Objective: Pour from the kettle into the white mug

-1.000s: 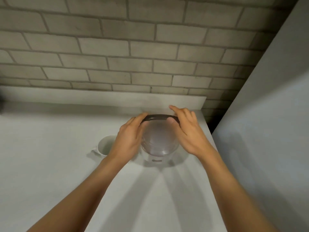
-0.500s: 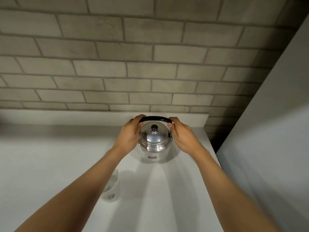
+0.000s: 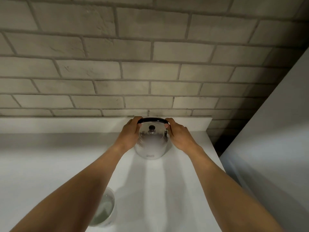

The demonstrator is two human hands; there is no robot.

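Note:
A shiny steel kettle (image 3: 151, 144) with a black arched handle and a black lid knob stands upright at the back of the white counter (image 3: 33, 164), close to the wall. My left hand (image 3: 129, 134) grips the handle's left end and my right hand (image 3: 179, 136) grips its right end. The white mug (image 3: 105, 210) stands near the front, partly hidden under my left forearm, with clear water inside.
A grey brick wall (image 3: 133, 64) rises behind a low white ledge (image 3: 66, 124). A tall pale panel (image 3: 275, 148) stands at the right, just past the counter's right edge.
The view has tilted up and the kettle now sits farther back near the wall. The mug has slid from beside the kettle to the lower part of the view.

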